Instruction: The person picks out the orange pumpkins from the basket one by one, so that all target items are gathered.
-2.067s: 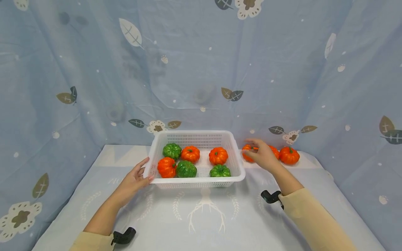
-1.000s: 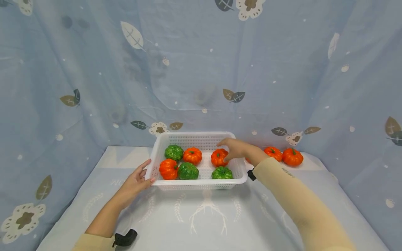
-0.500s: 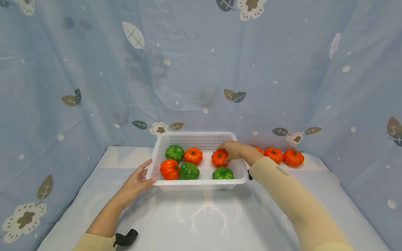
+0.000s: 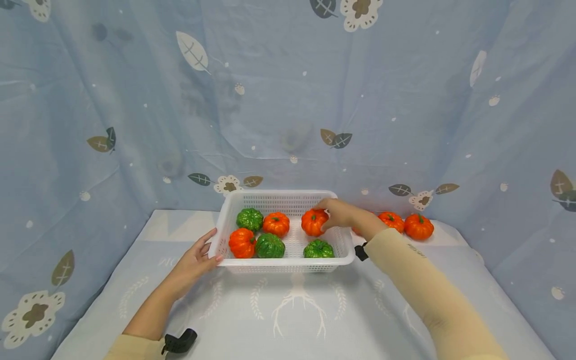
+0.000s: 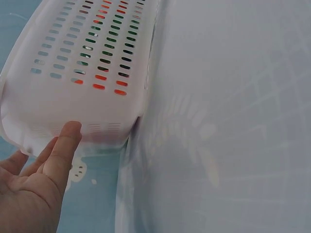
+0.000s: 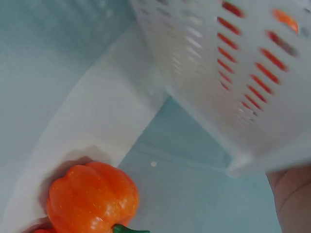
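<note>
A white perforated basket [image 4: 288,261] holds small green and orange pumpkins. My right hand [image 4: 340,213] reaches over the basket's right side and grips an orange pumpkin [image 4: 313,222], thumb near me and fingers behind it. A green pumpkin [image 4: 318,248] lies just in front of it. In the left half sit two green pumpkins and two orange ones, among them an orange pumpkin [image 4: 242,243] at the front. My left hand [image 4: 191,262] touches the basket's left front corner, its fingers [image 5: 63,150] extended against the outside wall.
Right of the basket, a row of orange pumpkins stands along the back, one orange pumpkin [image 4: 419,227] at its right end; my right forearm partly hides another. The pale patterned cloth [image 4: 297,310] covers the table up to a blue curtain [image 4: 288,100].
My right hand has moved left from the orange pumpkins outside the basket to one inside it and taken hold. That pumpkin has risen slightly. The left hand stays at the basket corner.
</note>
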Tool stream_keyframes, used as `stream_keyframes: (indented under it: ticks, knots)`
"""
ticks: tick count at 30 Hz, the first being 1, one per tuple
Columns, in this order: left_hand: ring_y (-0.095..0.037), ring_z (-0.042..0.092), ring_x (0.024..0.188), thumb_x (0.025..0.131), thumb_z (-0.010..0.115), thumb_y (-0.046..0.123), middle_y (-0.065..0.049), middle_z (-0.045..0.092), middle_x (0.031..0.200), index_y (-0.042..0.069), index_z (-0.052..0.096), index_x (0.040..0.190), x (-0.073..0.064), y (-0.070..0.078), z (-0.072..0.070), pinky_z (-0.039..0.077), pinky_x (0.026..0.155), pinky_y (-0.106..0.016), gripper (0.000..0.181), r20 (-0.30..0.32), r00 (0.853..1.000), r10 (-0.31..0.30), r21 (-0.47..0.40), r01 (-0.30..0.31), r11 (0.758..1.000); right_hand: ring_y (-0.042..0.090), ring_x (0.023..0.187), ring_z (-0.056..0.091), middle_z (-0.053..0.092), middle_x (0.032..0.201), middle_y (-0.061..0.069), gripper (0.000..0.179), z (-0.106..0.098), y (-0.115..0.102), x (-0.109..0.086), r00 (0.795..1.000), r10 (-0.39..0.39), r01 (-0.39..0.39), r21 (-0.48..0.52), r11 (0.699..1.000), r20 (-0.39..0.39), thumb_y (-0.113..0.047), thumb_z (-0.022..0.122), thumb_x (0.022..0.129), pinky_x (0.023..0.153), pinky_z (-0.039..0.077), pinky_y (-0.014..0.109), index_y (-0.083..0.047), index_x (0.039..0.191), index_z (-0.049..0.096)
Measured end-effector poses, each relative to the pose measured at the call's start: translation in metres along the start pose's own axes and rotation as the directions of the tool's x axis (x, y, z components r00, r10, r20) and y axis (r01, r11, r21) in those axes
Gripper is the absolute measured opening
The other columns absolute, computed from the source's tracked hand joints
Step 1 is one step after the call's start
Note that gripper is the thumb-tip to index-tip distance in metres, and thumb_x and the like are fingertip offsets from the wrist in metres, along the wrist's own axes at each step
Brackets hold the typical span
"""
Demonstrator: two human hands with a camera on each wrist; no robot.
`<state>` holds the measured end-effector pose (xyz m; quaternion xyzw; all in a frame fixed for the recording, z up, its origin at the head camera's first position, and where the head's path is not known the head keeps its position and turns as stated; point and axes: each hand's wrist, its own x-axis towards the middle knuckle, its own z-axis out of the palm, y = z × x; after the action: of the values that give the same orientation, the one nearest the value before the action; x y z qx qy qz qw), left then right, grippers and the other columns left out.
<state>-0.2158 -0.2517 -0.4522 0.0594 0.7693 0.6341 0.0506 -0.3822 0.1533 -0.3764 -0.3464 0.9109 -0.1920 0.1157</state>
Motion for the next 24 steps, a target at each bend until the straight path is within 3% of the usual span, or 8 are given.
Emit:
stream_keyframes:
  ticks: [11,19,24]
  knots:
    - [-0.042,0.049,0.13,0.096,0.067,0.012,-0.024,0.035,0.155,0.021,0.015,0.161,0.0,0.0,0.0,0.051,0.098,-0.045,0.084,0.006,1.0,0.002,-0.001,-0.002,1.0,0.037,0.126,0.051,0.053,0.138,0.021,0.064,-0.025,-0.012,-0.04,0.993,-0.037,0.062,0.219,0.974,-0.116,-0.005,0.082,0.082,0.105,0.046,0.048,0.008,0.138,0.053]
    - [-0.042,0.049,0.131,0.095,0.068,0.014,-0.023,0.036,0.155,0.022,0.015,0.161,-0.001,0.002,0.0,0.053,0.097,-0.04,0.086,-0.004,1.0,-0.002,0.013,0.002,1.0,0.038,0.128,0.051,0.051,0.14,0.018,0.068,-0.03,-0.01,-0.071,0.976,0.04,-0.005,0.159,0.987,-0.216,-0.015,0.083,0.083,0.103,0.047,0.051,0.001,0.142,0.052]
    - [-0.042,0.049,0.131,0.095,0.069,0.014,-0.023,0.036,0.155,0.022,0.014,0.162,-0.001,0.003,0.0,0.053,0.096,-0.038,0.086,-0.006,1.0,-0.012,0.006,0.012,1.0,0.044,0.128,0.051,0.047,0.145,0.018,0.071,-0.029,-0.005,-0.094,0.963,0.084,-0.029,0.211,0.977,-0.255,-0.015,0.083,0.082,0.104,0.045,0.054,-0.001,0.144,0.051]
